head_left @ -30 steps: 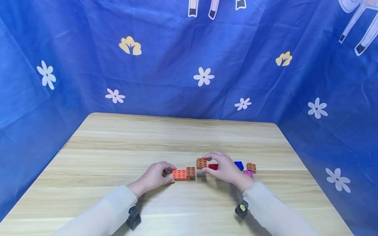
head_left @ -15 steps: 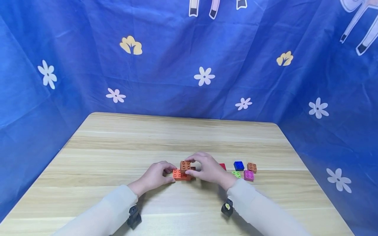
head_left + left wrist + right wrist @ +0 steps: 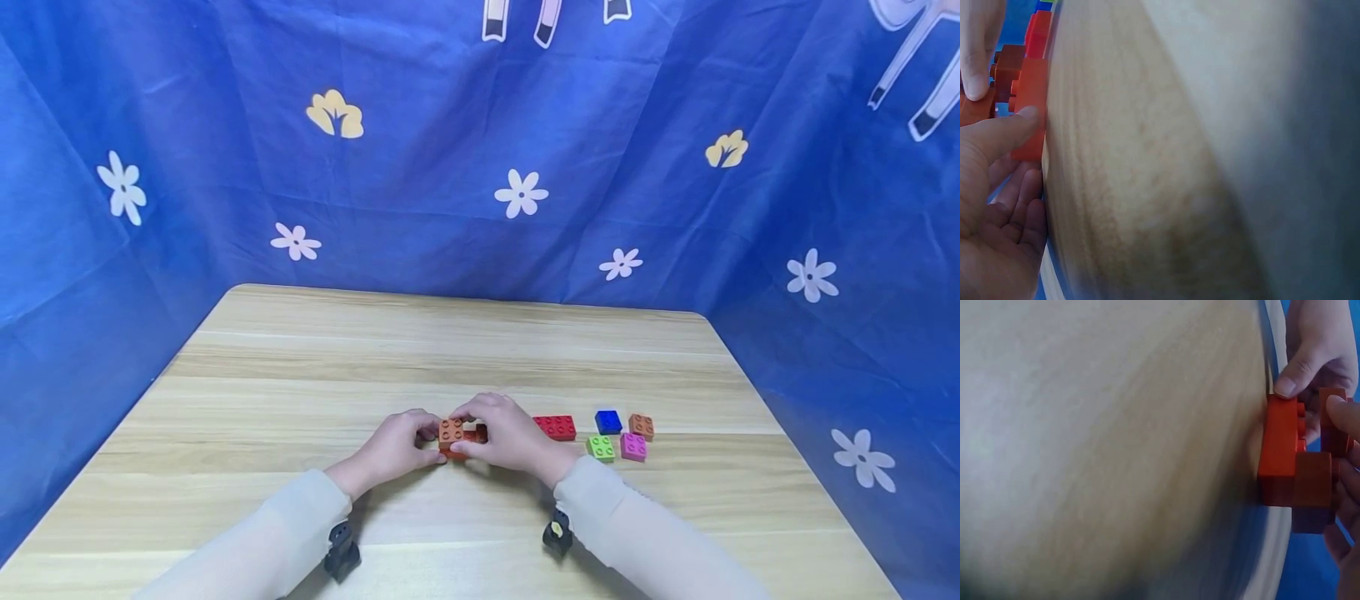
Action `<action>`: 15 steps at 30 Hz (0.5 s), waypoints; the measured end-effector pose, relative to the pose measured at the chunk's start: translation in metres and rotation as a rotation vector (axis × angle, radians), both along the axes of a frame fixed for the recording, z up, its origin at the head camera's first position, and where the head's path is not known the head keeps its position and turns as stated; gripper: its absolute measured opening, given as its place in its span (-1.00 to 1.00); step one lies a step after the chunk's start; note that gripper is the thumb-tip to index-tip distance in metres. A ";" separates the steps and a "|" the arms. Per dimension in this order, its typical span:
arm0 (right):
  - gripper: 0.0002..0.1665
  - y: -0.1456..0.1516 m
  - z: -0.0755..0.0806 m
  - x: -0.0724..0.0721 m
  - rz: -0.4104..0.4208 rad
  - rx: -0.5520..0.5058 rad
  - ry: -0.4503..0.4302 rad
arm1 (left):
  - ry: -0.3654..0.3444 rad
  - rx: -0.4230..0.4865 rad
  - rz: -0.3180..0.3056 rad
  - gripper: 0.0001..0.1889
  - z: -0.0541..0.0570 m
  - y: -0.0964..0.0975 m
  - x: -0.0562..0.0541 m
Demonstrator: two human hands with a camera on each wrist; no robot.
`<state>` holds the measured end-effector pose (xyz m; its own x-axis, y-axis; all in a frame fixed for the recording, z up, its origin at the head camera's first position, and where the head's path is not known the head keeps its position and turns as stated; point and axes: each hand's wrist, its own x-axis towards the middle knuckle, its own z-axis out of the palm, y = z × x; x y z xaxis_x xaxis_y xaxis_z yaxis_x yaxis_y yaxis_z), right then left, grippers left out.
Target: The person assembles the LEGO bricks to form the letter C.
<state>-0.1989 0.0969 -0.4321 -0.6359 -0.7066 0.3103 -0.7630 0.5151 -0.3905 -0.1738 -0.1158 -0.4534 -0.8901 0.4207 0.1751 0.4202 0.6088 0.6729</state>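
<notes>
A long orange brick (image 3: 454, 454) lies on the wooden table (image 3: 300, 367), with one brown brick (image 3: 480, 432) on its right end. My left hand (image 3: 390, 450) holds the orange brick (image 3: 1032, 106) at its left end, thumb (image 3: 1004, 134) against its side. My right hand (image 3: 506, 433) pinches a second brown brick (image 3: 451, 430) and holds it on top of the orange brick's left part. In the right wrist view the orange brick (image 3: 1279, 447), the seated brown brick (image 3: 1313, 481) and the pinched brown brick (image 3: 1335, 425) show side by side.
To the right of my hands lie loose bricks: a red one (image 3: 555, 427), a blue one (image 3: 607, 421), a brown one (image 3: 641, 426), a green one (image 3: 601, 447) and a pink one (image 3: 633, 447). A blue flowered cloth (image 3: 480, 167) hangs round the table.
My right hand carried the brown brick leftward from beside the loose bricks and lowered it onto the orange brick's left part. The left hand stayed put on the orange brick.
</notes>
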 end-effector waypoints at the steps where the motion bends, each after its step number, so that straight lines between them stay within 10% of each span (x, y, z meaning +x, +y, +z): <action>1: -0.54 -0.001 -0.001 0.000 -0.002 0.006 0.007 | 0.001 0.000 0.000 -0.71 0.000 0.000 0.000; 15: -0.56 -0.012 -0.003 0.003 -0.046 0.056 0.002 | 0.001 0.010 -0.006 -0.65 0.003 0.000 0.000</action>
<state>-0.1959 0.0852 -0.4350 -0.6677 -0.6927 0.2725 -0.7386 0.5711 -0.3582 -0.1741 -0.1161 -0.4504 -0.8872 0.4245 0.1807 0.4249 0.5991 0.6786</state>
